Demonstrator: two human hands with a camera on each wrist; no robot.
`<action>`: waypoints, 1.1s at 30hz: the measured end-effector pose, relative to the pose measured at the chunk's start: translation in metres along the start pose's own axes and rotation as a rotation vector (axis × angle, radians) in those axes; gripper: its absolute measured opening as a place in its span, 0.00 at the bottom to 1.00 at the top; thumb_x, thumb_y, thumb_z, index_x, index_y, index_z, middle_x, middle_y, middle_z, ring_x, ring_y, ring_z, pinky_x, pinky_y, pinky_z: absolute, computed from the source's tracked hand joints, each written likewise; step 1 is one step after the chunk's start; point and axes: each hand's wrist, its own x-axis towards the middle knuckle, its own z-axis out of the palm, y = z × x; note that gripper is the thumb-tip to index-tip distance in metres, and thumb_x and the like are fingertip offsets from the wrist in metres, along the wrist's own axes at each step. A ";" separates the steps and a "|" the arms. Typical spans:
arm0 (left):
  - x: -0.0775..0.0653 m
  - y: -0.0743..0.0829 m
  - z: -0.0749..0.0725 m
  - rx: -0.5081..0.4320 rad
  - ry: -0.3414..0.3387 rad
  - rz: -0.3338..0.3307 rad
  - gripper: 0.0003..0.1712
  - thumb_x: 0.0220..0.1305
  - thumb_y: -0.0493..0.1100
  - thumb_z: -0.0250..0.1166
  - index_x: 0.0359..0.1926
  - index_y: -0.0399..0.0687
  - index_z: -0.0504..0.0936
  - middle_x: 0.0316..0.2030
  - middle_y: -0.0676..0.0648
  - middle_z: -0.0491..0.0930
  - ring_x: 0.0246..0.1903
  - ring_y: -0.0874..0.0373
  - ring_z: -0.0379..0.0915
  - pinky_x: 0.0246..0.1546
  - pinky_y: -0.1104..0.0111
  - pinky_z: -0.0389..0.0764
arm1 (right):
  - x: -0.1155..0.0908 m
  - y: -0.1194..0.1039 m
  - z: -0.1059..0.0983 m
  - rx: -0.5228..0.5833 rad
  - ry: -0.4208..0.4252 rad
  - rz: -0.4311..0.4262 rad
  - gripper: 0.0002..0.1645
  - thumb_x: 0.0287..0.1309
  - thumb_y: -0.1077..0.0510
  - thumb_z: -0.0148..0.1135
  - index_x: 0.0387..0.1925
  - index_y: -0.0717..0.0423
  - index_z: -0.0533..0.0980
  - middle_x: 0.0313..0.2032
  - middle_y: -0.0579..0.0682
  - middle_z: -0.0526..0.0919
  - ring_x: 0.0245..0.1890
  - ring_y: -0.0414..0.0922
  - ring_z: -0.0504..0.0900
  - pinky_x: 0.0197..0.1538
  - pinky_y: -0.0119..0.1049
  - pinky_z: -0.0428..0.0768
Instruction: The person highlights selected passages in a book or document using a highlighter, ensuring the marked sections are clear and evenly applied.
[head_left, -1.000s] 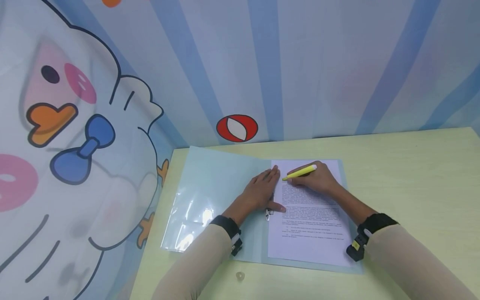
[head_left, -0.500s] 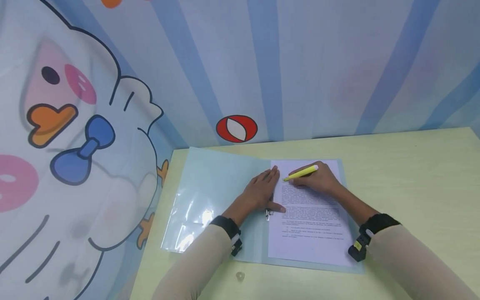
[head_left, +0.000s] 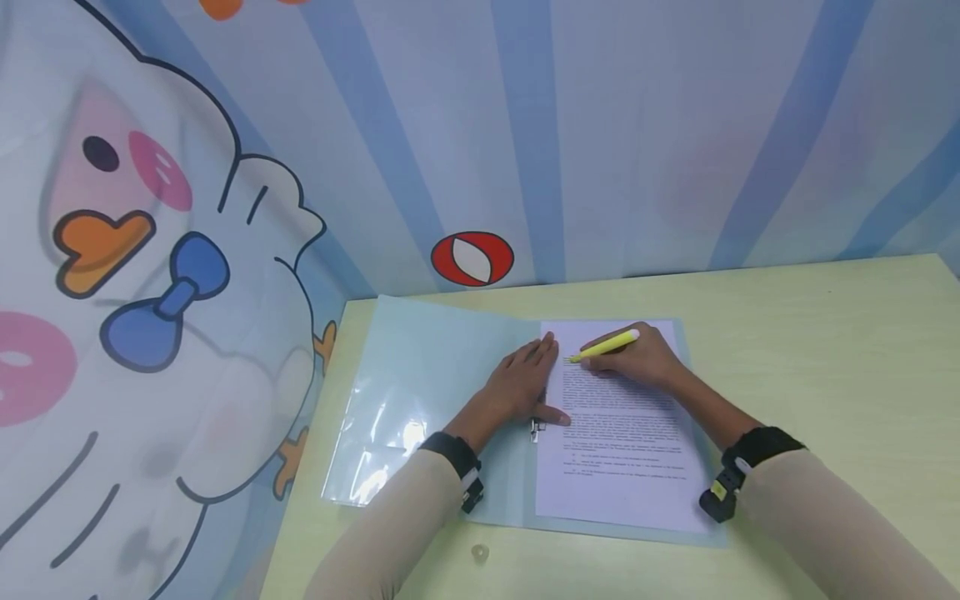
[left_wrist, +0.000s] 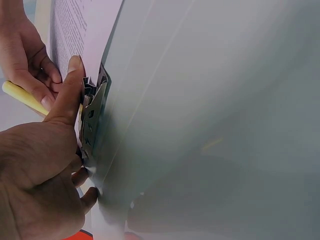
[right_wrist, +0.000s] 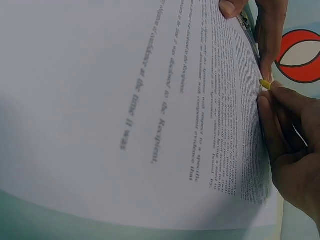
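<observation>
A pale blue-green plastic folder (head_left: pixel 450 333) lies spread on a light yellow-green table (head_left: pixel 810 358), with a white printed paper sheet (head_left: pixel 615 504) on its right half. From where I stand, marking of the sheet appears to be at an early stage: the tip of a slim yellow pen with a white end (head_left: pixel 611 342) is at the first lines of print, towards the folder's far edge. Any stroke there is too small to confirm; the paragraphs nearer the folder's near edge show no colour and look unmarked. The right hand (head_left: pixel 641 356), over the folder's right half, pinches the pen in curled fingers. The left hand (head_left: pixel 519 385) rests at the folder's spine, fingers extended onto the sheet's margin, gripping nothing. As to containers, the folder carries the sheet; whether the silver metal clip (left_wrist: pixel 92 120) at its spine clamps the paper, I cannot tell. A small translucent ring (head_left: pixel 480 552) lies just off the folder's near edge.
</observation>
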 end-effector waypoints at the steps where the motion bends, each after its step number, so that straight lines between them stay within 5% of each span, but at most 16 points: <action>1: 0.000 0.000 -0.001 0.000 0.002 0.001 0.72 0.39 0.78 0.62 0.75 0.49 0.37 0.74 0.51 0.32 0.71 0.53 0.29 0.66 0.58 0.47 | 0.000 0.000 0.000 0.001 -0.001 0.005 0.16 0.44 0.41 0.72 0.37 0.39 0.84 0.35 0.40 0.84 0.33 0.40 0.81 0.35 0.36 0.76; 33: -0.001 0.000 -0.002 -0.006 0.012 0.013 0.72 0.39 0.77 0.63 0.75 0.48 0.40 0.74 0.50 0.35 0.71 0.53 0.32 0.66 0.58 0.49 | -0.002 0.010 -0.013 0.000 -0.009 0.007 0.15 0.44 0.42 0.72 0.36 0.39 0.84 0.35 0.41 0.84 0.33 0.42 0.81 0.35 0.37 0.76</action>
